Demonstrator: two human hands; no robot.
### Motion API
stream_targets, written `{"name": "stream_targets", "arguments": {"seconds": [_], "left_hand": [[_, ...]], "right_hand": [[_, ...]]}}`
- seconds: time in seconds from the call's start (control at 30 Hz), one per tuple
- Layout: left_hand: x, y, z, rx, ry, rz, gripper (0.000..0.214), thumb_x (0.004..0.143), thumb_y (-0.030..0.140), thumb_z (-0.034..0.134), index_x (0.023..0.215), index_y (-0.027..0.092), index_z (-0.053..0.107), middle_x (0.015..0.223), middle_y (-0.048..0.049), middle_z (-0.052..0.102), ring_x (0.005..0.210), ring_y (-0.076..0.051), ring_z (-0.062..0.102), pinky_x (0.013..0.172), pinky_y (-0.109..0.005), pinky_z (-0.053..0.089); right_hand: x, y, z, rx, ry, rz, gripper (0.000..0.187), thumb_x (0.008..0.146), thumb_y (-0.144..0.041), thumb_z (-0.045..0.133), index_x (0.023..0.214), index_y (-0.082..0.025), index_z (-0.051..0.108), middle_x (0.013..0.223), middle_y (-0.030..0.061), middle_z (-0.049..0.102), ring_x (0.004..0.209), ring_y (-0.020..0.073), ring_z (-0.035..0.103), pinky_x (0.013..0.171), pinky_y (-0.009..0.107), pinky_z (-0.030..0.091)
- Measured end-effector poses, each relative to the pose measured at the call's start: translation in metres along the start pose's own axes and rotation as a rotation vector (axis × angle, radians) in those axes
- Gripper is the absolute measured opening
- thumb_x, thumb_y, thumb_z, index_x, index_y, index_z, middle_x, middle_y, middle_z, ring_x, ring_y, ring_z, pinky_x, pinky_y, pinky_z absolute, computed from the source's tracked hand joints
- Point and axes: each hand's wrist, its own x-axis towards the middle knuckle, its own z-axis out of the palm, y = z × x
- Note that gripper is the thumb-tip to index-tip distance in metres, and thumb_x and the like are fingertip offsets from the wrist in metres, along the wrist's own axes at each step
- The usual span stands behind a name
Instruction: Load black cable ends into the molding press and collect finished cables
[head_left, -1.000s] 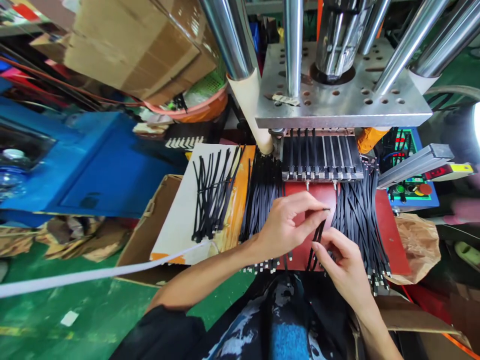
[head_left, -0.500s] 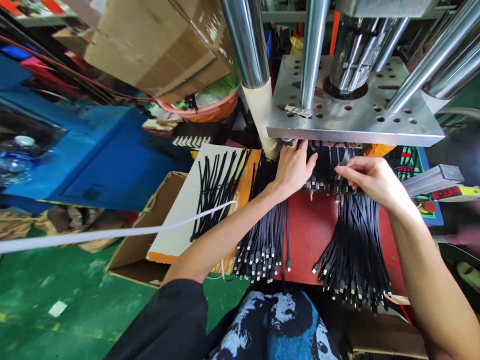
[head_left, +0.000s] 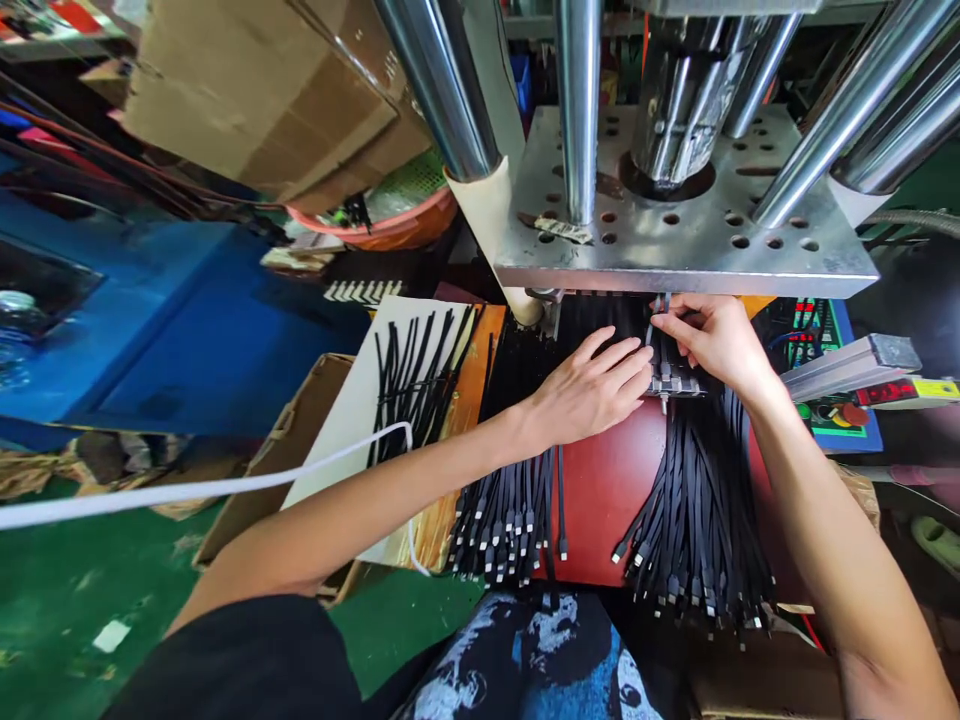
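Note:
Fingers stretched out, my left hand (head_left: 592, 388) lies palm down over the front edge of a metal fixture (head_left: 675, 384) under the press plate. A row of connector ends shows along that fixture beside my fingertips. My right hand (head_left: 712, 338) is closed in a pinch on a flat black cable (head_left: 660, 335) just below the press plate. One bundle of black cables (head_left: 686, 510) with metal-tipped plugs hangs down on the right of the red work surface (head_left: 600, 500). Another cable bundle (head_left: 510, 515) lies on the left, partly under my left forearm.
Overhead stands the press's steel plate (head_left: 682, 240) with its columns. More black cables rest on a white board (head_left: 337, 440) at left, crossed by a white cord (head_left: 225, 487). A control panel (head_left: 840, 400) and metal bar (head_left: 855, 365) are at right.
My left hand has come toward me and slightly right, from under the plate's edge to the fixture's front. My right hand has shifted slightly up and left. The view has also moved somewhat.

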Motion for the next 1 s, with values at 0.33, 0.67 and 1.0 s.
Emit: {"name": "stream_targets", "arguments": {"seconds": [0.33,0.67,1.0], "left_hand": [[-0.001,0.034,0.001,0.005,-0.040,-0.207,0.051,0.106,0.038,0.059,0.153,0.017,0.057,0.161,-0.0206,0.052,0.156,-0.036,0.042,0.128,-0.059,0.033],[0.026,0.019,0.000,-0.083,-0.083,-0.349,0.064,0.109,0.045,0.044,0.159,0.004,0.046,0.168,-0.0222,0.041,0.160,-0.036,0.034,0.133,-0.065,0.016],[0.075,-0.034,0.007,-0.042,-0.057,-0.406,0.044,0.110,0.026,0.037,0.137,0.004,0.064,0.139,-0.0235,0.069,0.129,-0.035,0.065,0.112,-0.048,0.046]], "right_hand": [[-0.039,-0.013,-0.001,-0.357,0.171,-0.135,0.035,0.102,-0.030,0.055,0.127,-0.016,0.074,0.095,0.0108,0.070,0.075,0.0213,0.065,0.069,0.035,0.055],[-0.044,-0.024,0.009,-1.082,0.014,-0.155,0.052,0.103,-0.016,0.038,0.146,-0.018,0.068,0.111,0.0205,0.064,0.091,0.0308,0.062,0.078,0.041,0.050],[0.018,-0.018,0.006,-1.052,-0.038,-0.093,0.048,0.101,-0.012,0.038,0.137,-0.012,0.069,0.122,0.0241,0.074,0.105,0.0362,0.069,0.083,0.042,0.051]]}}
